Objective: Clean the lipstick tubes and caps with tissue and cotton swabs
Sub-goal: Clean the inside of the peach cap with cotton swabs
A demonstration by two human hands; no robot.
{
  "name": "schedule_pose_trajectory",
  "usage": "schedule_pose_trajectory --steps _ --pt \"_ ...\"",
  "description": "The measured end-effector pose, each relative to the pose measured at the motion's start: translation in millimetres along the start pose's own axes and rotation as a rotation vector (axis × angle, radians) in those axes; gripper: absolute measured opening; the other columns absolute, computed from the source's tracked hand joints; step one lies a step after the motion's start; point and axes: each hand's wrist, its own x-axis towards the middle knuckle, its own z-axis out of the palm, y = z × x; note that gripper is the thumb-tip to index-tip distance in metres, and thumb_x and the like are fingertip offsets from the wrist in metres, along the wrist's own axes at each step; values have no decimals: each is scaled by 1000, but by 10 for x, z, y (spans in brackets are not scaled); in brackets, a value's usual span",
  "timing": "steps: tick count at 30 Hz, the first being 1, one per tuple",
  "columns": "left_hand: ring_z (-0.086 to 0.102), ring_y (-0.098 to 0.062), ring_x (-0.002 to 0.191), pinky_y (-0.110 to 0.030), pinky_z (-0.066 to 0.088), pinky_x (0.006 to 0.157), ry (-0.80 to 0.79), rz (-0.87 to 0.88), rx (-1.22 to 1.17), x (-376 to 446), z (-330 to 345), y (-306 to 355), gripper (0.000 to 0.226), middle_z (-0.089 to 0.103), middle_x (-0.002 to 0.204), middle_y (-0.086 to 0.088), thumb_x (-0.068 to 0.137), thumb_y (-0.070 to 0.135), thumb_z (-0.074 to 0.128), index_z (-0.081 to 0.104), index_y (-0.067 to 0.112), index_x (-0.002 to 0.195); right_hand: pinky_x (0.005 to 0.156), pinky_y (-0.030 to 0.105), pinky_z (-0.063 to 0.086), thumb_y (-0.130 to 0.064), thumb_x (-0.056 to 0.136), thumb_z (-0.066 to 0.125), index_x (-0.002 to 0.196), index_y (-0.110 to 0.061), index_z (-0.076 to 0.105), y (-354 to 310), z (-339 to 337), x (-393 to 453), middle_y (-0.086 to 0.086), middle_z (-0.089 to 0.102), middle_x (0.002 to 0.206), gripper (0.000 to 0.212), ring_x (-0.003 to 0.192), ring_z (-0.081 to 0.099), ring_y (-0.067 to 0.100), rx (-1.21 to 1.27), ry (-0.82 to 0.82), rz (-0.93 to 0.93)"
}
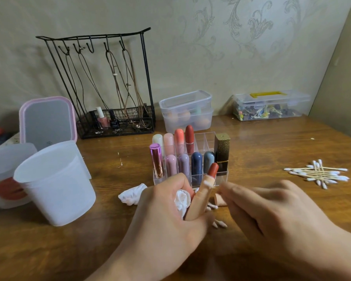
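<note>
The left hand, at lower centre of the frame, gripped an uncapped lipstick tube between thumb and curled fingers, with a crumpled white tissue bunched in the same grasp. The tube was peach-coloured, tilted toward the upper right, its brick-red bullet exposed at the top. A small white dab sat on the tube just below the bullet. The right hand, just right of the tube, was motion-blurred; its fingers were curled toward the tube, but whether they pinched anything could not be told. A peach cap lay on the table between the two hands, beside the tube's lower half. Used cotton swabs lay below it, near the left thumb. A second wad of tissue lay just left of the left hand.

Directly behind the hands stood a clear organiser holding capped lipsticks in assorted colours. At right of frame lay a loose pile of clean cotton swabs, well apart from the hands. At left stood a white plastic cup. Along the wall stood a black wire rack, a mirror, and clear boxes.
</note>
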Motion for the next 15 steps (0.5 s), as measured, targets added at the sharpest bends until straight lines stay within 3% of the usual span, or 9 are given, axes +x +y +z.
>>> schedule_pose_trajectory --steps 11,15 --pt "57 -3 76 -20 50 53 25 -6 18 1 4 8 34 60 78 17 66 43 80 53 24 72 31 32 35 -20 93 54 96 -5 74 -31 -5 12 3 62 59 25 38 43 26 -12 -8 -20" --pt "58 -3 66 -16 46 46 34 7 7 5 -3 13 34 60 72 14 67 42 81 52 23 68 31 34 39 -20 94 53 98 -6 74 -2 -2 0 4 66 61 26 39 50 28 -22 4 19"
